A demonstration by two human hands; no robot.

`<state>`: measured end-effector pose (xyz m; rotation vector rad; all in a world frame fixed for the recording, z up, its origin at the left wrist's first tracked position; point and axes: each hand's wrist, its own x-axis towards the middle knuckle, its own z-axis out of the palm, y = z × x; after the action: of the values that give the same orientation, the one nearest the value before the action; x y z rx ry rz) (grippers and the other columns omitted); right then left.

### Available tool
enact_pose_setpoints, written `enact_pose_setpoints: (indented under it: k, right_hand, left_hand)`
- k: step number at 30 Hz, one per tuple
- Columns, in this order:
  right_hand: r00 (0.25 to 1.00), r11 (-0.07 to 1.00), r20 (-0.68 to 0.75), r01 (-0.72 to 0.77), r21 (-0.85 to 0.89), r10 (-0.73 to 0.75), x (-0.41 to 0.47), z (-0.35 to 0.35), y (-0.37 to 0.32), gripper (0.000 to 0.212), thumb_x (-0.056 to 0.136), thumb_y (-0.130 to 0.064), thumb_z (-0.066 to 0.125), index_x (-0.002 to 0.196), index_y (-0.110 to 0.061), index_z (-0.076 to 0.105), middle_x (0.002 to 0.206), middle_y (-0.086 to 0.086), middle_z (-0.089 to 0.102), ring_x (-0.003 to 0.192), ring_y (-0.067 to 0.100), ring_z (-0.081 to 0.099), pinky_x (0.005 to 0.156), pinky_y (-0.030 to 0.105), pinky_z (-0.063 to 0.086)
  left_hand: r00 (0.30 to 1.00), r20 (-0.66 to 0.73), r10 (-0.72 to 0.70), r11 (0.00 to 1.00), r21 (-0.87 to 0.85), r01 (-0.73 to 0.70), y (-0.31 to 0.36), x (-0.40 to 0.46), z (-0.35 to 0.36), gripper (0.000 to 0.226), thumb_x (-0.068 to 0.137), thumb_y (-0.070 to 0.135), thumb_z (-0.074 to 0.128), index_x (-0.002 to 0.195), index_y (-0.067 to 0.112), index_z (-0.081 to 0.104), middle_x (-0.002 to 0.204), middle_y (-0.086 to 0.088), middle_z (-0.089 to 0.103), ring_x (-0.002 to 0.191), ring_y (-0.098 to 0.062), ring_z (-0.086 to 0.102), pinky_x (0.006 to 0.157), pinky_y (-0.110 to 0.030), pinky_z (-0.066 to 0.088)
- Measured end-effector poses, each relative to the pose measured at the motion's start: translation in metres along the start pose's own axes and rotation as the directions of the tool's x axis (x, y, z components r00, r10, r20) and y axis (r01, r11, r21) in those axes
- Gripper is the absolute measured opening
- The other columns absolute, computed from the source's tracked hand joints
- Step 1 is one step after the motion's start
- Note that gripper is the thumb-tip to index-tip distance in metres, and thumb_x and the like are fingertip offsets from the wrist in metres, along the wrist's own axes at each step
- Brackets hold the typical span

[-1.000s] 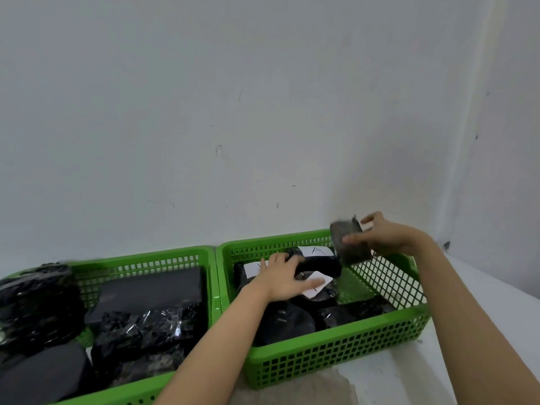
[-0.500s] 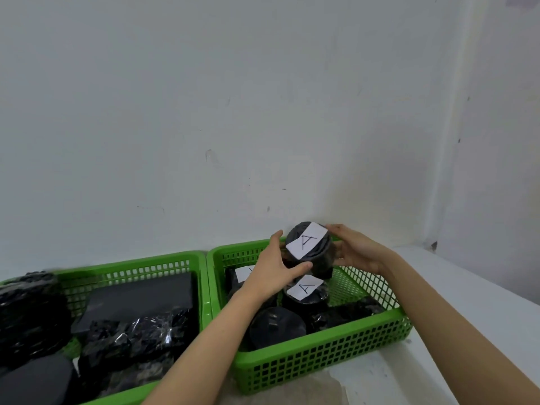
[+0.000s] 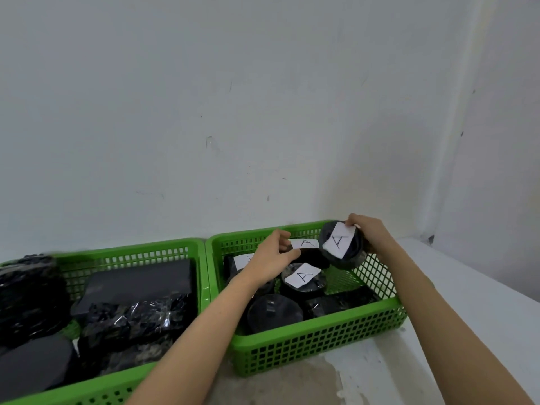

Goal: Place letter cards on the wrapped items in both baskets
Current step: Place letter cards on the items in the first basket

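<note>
Two green baskets stand side by side against the wall. Over the back right corner of the right basket (image 3: pixel 321 334), my right hand (image 3: pixel 369 233) grips a round black-wrapped item (image 3: pixel 350 254) with a white "A" card (image 3: pixel 339 240) on it, thumb on the card's top edge. My left hand (image 3: pixel 271 255) hovers over the middle of that basket, fingers loosely curled, holding nothing. Below it lie wrapped items with further "A" cards (image 3: pixel 302 274), (image 3: pixel 305 243). The left basket (image 3: pixel 131 252) holds black-wrapped items (image 3: pixel 131 320) with no cards.
A white wall rises right behind the baskets and a side wall closes the corner at right. The baskets rest on a white surface (image 3: pixel 467 302) that extends right and toward me. A dark wrapped bundle (image 3: pixel 29 293) bulges over the left basket's far left.
The wrapped item with its "A" card has moved right and down toward the right basket's back corner. My left hand has let go of it and dropped over the basket's middle.
</note>
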<state>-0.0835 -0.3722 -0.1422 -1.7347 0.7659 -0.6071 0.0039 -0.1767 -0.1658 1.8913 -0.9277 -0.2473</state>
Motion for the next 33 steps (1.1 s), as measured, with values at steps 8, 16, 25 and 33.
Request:
enact_pose_setpoints:
  k: [8,16,25,33]
  right_hand:
    - [0.983,0.878,0.133,-0.048,-0.477,0.126,0.001,0.007,0.012,0.012,0.092,-0.011,0.040,0.085,-0.002,0.043,0.072,0.006,0.037,0.079,0.025,0.043,0.065,0.032,0.037]
    - [0.959,0.719,0.285,0.192,-0.669,0.009,-0.006,0.019,0.007,0.056,0.088,-0.046,0.056,0.126,-0.005,0.053,0.125,0.011,0.055,0.119,0.026,0.052,0.096,0.032,0.040]
    - [0.894,0.849,0.397,0.036,-0.527,0.208,-0.003,0.005,0.011,0.060,0.095,-0.032,0.049,0.146,-0.006,0.031,0.157,0.006,0.023,0.146,0.023,0.019,0.117,0.041,0.017]
    - [0.877,0.647,0.415,0.174,-0.743,0.241,-0.001,0.011,0.017,0.069,0.094,-0.028,0.051,0.151,-0.009,0.016,0.160,0.006,0.012,0.148,0.023,0.013,0.119,0.036,0.015]
  left_hand:
    - [0.939,0.345,-0.004,0.897,0.416,-0.149,-0.008,-0.006,0.005,0.032,0.080,0.034,0.069,0.108,0.019,0.068,0.112,-0.007,0.053,0.099,-0.018,0.047,0.089,-0.028,0.038]
    - [0.934,0.357,0.022,0.834,0.509,-0.214,-0.016,0.000,0.005,0.034,0.080,0.029,0.068,0.113,0.023,0.064,0.121,-0.012,0.053,0.115,-0.026,0.045,0.097,-0.033,0.037]
    - [0.931,0.365,0.028,0.843,0.492,-0.218,-0.019,0.002,0.005,0.035,0.082,0.027,0.067,0.116,0.022,0.063,0.121,-0.011,0.051,0.117,-0.025,0.042,0.096,-0.031,0.035]
    - [0.928,0.372,0.021,0.842,0.493,-0.217,-0.021,0.003,0.005,0.035,0.082,0.028,0.066,0.117,0.022,0.062,0.117,-0.010,0.051,0.117,-0.026,0.042,0.096,-0.032,0.035]
